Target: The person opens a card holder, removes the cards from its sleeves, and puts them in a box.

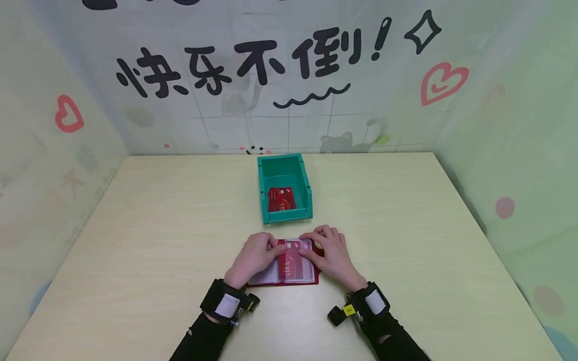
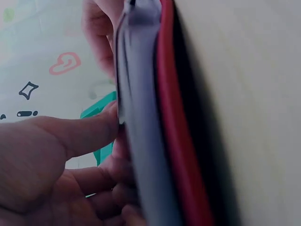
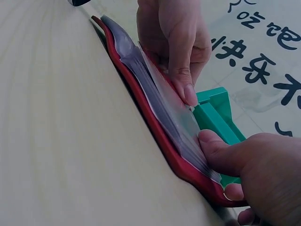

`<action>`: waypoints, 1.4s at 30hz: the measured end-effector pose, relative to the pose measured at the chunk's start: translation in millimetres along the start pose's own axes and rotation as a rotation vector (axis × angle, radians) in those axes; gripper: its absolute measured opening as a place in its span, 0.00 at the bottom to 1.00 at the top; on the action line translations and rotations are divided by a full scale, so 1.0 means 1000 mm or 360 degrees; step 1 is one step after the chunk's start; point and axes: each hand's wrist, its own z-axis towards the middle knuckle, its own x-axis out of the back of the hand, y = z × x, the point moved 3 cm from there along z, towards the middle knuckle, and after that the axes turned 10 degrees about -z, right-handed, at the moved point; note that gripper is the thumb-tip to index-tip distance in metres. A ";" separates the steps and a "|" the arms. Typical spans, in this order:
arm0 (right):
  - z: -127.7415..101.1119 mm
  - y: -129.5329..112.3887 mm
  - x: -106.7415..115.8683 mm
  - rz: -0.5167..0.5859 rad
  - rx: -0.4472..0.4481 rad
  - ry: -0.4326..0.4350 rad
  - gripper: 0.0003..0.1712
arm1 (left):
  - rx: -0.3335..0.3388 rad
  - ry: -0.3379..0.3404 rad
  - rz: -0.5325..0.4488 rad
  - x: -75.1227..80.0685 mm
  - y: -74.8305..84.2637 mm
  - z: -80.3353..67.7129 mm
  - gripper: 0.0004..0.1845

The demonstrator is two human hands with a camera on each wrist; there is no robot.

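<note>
An open card holder (image 1: pixel 266 275) with a red cover and clear plastic sleeves lies on the table in front of me. A red card (image 1: pixel 292 263) lies partly under the clear sleeve on its right side. My left hand (image 1: pixel 256 256) pinches the card near its upper left part, thumb on top. My right hand (image 1: pixel 334 256) grips the holder's right side, and its thumb (image 3: pixel 218 153) presses the clear sleeve at the edge. In the right wrist view, the stacked sleeves (image 3: pixel 155 103) stand slightly apart above the red cover (image 3: pixel 141 96).
A teal open bin (image 1: pixel 289 214) stands just beyond the holder, with several red cards (image 1: pixel 282 199) inside. The pale wooden table (image 1: pixel 158 225) extends to both sides. Printed cloth walls (image 1: pixel 171 125) enclose its back and sides.
</note>
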 end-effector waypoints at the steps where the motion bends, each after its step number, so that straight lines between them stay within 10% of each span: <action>1: 0.000 0.000 0.000 0.0002 -0.0002 -0.0003 0.20 | 0.0020 0.0002 0.0009 0.002 0.001 -0.001 0.12; 17: -0.001 0.001 -0.001 0.0010 -0.0013 0.0001 0.19 | 0.0169 -0.0066 -0.0280 0.016 -0.009 0.006 0.18; 25: 0.000 0.002 -0.002 0.0002 -0.0007 0.0003 0.19 | 0.0132 -0.0082 -0.0133 0.037 -0.002 0.004 0.17; 42: 0.001 0.002 -0.002 0.0000 0.0004 0.0001 0.20 | -0.0195 0.0049 -0.0241 0.080 0.036 0.027 0.20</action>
